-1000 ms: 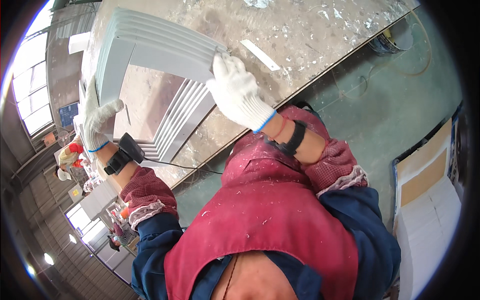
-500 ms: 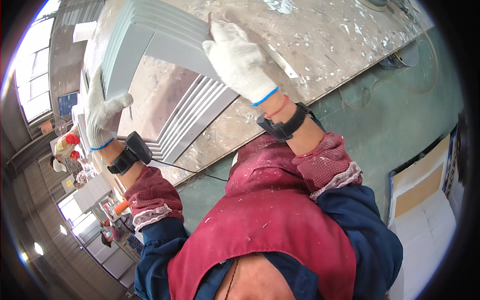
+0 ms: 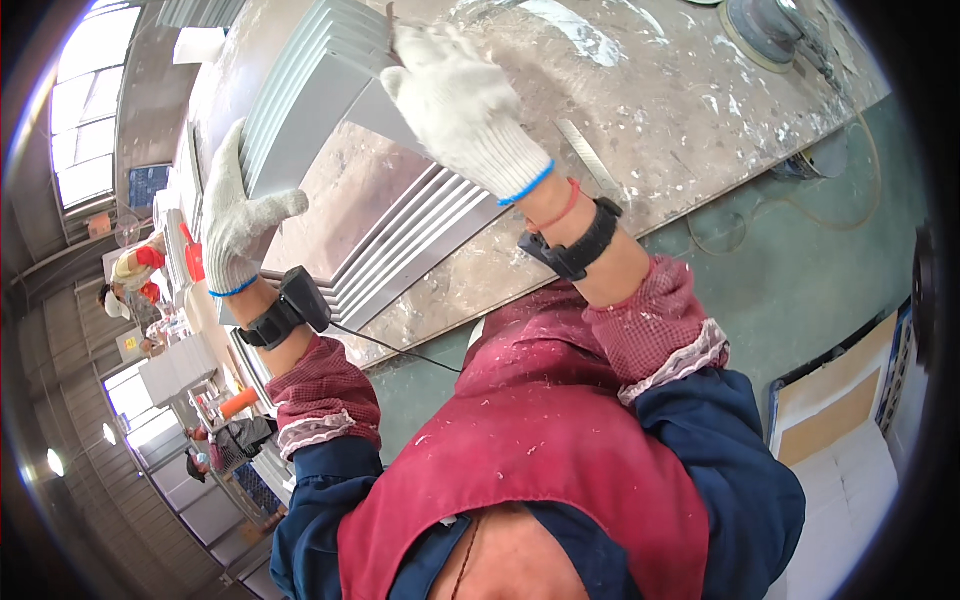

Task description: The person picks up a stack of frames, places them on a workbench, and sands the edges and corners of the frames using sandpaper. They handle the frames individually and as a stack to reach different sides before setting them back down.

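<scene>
A stack of several grey frames (image 3: 410, 235) with an angled inner opening lies on the worktable. My left hand (image 3: 245, 215), in a white knit glove, is at the left side of the stack. Its fingers are stretched out and the thumb points away from them, toward the opening. Over the far bar of the top frame is my right hand (image 3: 455, 105), gloved too, with its fingers bent. A thin brown strip (image 3: 390, 25) sticks up at its fingertips; the rest of the strip is hidden by the glove.
The paint-stained worktable (image 3: 660, 130) carries a flat perforated metal strip (image 3: 583, 150) right of my hand. A round sander (image 3: 760, 35) sits at the far right. A hose (image 3: 870, 180) hangs past the table edge to the green floor. Other people (image 3: 235, 445) stand at the left.
My right hand has moved left along the far bar of the top frame, still with the brown strip. My left hand stays beside the stack. The view has shifted, showing more of the sander.
</scene>
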### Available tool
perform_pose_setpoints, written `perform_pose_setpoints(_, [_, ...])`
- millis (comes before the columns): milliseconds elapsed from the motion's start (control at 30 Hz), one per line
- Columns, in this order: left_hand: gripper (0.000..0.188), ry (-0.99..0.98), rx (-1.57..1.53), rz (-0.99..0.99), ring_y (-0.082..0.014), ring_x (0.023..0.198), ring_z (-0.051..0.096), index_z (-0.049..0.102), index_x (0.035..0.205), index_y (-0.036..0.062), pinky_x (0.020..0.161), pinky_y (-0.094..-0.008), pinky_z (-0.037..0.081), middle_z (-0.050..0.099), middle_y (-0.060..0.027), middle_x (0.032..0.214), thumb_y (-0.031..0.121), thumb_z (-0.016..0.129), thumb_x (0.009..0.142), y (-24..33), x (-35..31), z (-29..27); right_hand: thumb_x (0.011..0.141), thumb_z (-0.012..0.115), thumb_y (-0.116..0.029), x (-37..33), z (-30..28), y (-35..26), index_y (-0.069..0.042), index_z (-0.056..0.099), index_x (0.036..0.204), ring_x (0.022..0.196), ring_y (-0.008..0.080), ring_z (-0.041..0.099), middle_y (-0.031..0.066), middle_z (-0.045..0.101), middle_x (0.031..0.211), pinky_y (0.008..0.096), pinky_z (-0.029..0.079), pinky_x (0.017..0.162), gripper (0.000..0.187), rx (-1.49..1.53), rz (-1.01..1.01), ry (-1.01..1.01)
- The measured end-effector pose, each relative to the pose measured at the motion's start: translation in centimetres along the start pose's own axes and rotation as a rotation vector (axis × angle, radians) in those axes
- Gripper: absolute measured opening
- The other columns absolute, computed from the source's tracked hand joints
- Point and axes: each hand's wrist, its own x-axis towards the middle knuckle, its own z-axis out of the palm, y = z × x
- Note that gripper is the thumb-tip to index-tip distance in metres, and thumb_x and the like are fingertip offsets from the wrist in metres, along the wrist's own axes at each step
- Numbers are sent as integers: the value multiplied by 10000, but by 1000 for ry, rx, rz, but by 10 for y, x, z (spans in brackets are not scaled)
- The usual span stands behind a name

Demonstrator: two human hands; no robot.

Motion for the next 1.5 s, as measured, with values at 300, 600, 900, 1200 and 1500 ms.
perform_pose_setpoints(300, [1232,60,3,30,-296,1235,561,390,1457,-75,1039,-376,454,584,-227,1306,347,965,452,-1,-2,4,982,478,-270,-47,-45,29,-6,534,1242,1191,408,577,221,605,1272,458,499,1004,375,45,495,-501])
perform_pose_setpoints(600, [1219,68,-13,30,-304,1225,569,390,1451,-85,1044,-375,450,585,-225,1303,311,954,445,3,-9,6,1009,470,-298,-44,-28,13,-26,494,1378,1315,374,505,203,543,1402,445,433,1090,458,40,225,-242])
perform_pose_setpoints(900, [1176,112,203,59,-313,1233,550,410,1451,-64,1063,-381,432,565,-213,1318,279,918,447,18,-26,1,1005,461,-304,-94,-96,56,-29,509,1387,1318,361,499,164,563,1401,428,426,1088,474,48,235,-582])
perform_pose_setpoints(1200, [1119,151,272,41,-367,1245,549,450,1419,-55,1066,-409,435,568,-240,1311,271,909,452,42,-64,3,957,615,-343,-88,-173,126,-62,626,1279,1277,338,526,168,596,1345,426,472,1030,428,-558,24,-301])
perform_pose_setpoints(1500, [1035,206,428,1,-362,1279,534,461,1442,22,1087,-417,421,554,-214,1359,234,882,521,65,-116,19,905,698,-314,-49,-252,120,-53,596,1340,1342,330,503,185,543,1435,387,419,1094,518,-214,184,-347])
